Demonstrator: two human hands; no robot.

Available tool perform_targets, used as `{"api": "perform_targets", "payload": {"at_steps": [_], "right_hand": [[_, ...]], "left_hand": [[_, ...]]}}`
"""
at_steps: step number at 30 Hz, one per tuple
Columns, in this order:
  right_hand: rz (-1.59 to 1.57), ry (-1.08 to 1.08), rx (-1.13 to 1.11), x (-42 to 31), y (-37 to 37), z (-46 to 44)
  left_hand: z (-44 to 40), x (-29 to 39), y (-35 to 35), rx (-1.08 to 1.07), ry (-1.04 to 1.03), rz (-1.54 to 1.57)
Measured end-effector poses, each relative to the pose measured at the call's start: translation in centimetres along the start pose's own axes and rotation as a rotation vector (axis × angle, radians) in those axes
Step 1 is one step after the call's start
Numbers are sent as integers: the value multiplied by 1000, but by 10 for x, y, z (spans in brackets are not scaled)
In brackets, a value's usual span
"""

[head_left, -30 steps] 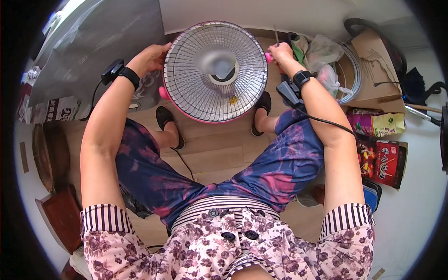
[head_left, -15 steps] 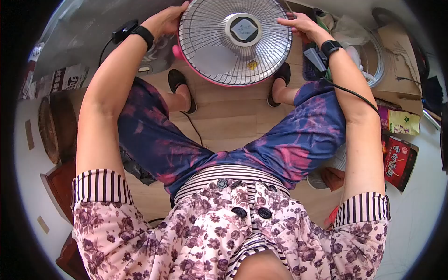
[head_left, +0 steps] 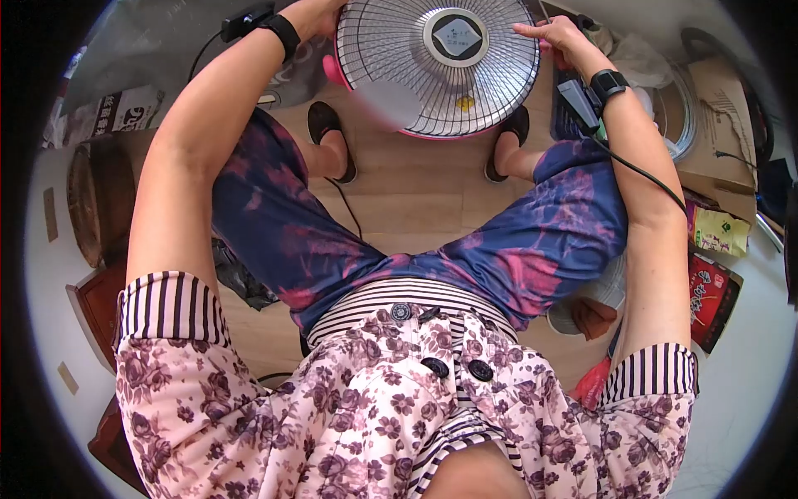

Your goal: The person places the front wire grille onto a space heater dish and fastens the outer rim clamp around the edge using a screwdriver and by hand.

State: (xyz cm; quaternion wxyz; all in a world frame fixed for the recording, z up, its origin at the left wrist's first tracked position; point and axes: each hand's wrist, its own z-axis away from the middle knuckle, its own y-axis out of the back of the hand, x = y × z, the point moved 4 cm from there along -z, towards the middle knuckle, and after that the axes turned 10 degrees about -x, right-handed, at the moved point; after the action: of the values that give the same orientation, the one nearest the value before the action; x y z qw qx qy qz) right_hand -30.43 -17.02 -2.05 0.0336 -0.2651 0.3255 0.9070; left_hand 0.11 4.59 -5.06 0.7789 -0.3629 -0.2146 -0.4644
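Note:
A round heater [head_left: 416, 91] with a wire grille, a silvery dish and a pink rim stands at the top centre, its upper edge cut off by the frame. My left hand [head_left: 316, 15] is at its upper left edge, fingers mostly out of frame or behind the rim. At the right rim my right hand [head_left: 564, 37] has its thumb pointing toward the grille and the other fingers bent near a pink knob; a thin rod sticks up beside it. What those fingers hold is hard to make out.
Between my feet lies wooden floor [head_left: 416, 200] with a black cable. A cardboard box [head_left: 715, 125], coiled tubing and plastic bags stand at the right, above a red packet [head_left: 711, 299]. At the left are a round wooden object [head_left: 100, 204] and a grey sheet.
The heater and both hands sit higher and further right in view as the view shifted. My right thumb, earlier closed in at the knob, now extends toward the grille.

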Motion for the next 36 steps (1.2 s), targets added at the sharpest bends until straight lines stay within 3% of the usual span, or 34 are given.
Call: {"api": "perform_targets", "payload": {"at_steps": [4,5,11,14,17,20,23,26,32,36], "right_hand": [[63,12,26,-14,-2,20],[101,12,46,-12,-1,18],[109,48,92,-9,-4,19],[133,39,55,-19,-8,34],[165,6,20,-27,-9,43],[201,-38,45,-19,-11,25],[81,-19,24,-7,-15,16],[-56,27,-20,-1,-19,15],[-97,74,-63,7,-21,9],[-14,21,-59,9,-21,8]], "left_hand": [[74,25,-66,295,294,-292],[54,18,-48,177,198,-242],[-5,5,4,-29,6,-107],[-13,5,9,59,63,-49],[32,16,-33,386,200,-194],[19,14,-22,362,131,-183],[-30,2,25,74,-10,42],[-42,-1,32,-3,-35,82],[33,16,-32,408,240,-263],[1,5,-4,134,120,-78]]}}
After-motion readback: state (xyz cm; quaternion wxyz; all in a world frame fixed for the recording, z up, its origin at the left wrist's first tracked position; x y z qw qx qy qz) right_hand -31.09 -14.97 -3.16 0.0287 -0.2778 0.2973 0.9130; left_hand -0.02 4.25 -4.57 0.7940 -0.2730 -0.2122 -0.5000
